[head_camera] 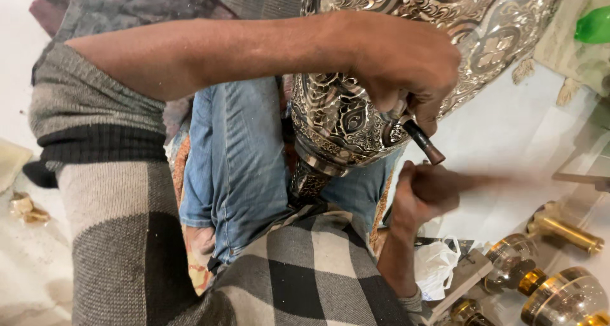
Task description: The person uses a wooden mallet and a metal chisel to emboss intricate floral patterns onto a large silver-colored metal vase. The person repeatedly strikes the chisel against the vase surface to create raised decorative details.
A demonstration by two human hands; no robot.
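While braced across lap, centre frame: engraved silver vessel [346, 119], long axis running upper right to lower centre | left hand [403, 65] clenched on dark punch [422, 142], tip angled lower right, shaft against vessel wall | right hand [426, 192] just below punch, blurred, gripping something indistinct | brass fittings [559, 281] lower right

Silver vase [343, 119] bears engraved floral scrolls; sweater [127, 237] is grey-and-black checked; jeans [238, 167] are faded blue.

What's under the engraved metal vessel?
The engraved metal vessel rests on a lap in blue jeans. The left hand covers part of it, and the contact underneath is hidden.
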